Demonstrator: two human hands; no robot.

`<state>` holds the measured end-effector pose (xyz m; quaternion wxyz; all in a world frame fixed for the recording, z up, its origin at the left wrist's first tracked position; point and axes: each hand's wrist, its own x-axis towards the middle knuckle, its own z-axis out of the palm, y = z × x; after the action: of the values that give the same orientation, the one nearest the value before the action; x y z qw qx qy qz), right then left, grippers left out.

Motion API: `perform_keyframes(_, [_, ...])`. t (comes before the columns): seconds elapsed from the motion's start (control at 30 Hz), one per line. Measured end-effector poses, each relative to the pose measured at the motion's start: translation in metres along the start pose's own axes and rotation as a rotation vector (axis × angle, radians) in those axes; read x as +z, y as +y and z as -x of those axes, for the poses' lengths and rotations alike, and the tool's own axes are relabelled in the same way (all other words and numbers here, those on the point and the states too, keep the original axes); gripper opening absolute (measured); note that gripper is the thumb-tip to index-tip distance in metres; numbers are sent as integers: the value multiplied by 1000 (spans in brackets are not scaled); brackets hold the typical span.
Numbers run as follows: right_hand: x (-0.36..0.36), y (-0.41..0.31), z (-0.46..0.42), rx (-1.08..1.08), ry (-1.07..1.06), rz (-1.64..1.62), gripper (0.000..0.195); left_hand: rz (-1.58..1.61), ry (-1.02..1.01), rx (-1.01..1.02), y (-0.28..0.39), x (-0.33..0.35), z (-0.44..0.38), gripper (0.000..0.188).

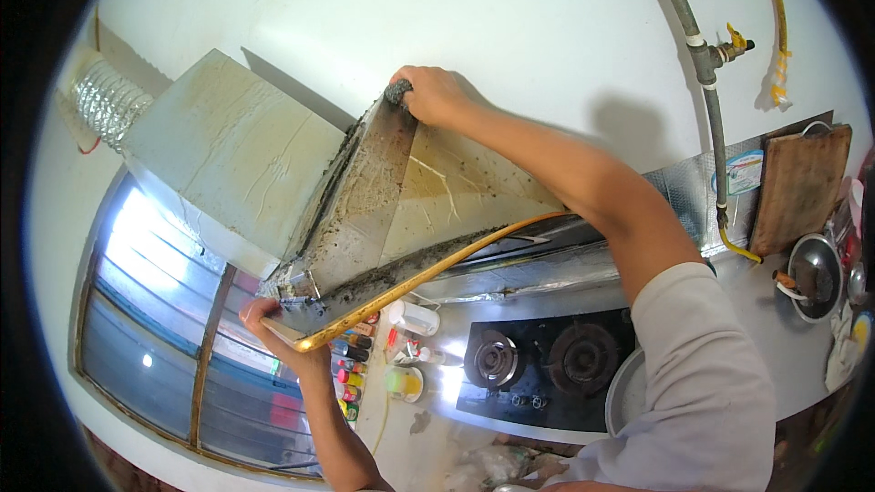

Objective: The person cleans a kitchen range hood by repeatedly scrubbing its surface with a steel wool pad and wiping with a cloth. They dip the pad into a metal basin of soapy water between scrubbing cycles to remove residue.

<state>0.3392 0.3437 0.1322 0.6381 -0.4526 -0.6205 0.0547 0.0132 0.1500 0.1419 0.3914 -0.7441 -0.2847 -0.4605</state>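
A greasy range hood [357, 219] fills the middle of the view, with dark grime along its ledge and upper seam. My right hand [434, 96] is closed around a grey wire scouring pad [398, 91] and presses it to the upper end of a sloping panel edge. Lower left, my left hand [258, 314] grips the hood's front corner; part of the palm and fingers is hidden behind it. A yellow-brown trim strip [410, 281] runs along the hood's lower rim. Plastic-covered box casing [232, 157] rises behind it to a foil duct [109, 99].
Below the hood lie a black two-burner gas stove [540, 369], a large pan [625, 393] and several bottles and jars [352, 376]. A barred window [198, 335] is at left. A gas pipe [711, 116], cutting board [800, 184] and metal wok [817, 280] stand at right.
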Motion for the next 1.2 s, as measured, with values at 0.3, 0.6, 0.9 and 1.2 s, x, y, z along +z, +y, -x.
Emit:
perform_keyframes(0.3, [-52, -77, 90, -461, -160, -389, 34, 4, 7, 14, -3, -2, 3, 39])
perform_keyframes(0.6, [-20, -27, 27, -97, -3, -160, 30, 40, -25, 2, -9, -5, 4, 50])
perform_keyframes(0.9, [-58, -99, 101, -635, -241, -582, 36, -31, -56, -33, -7, -9, 11, 51])
perform_keyframes(1.2, [-37, -29, 52, -261, -150, -273, 37, -40, 21, -14, 3, -1, -2, 37])
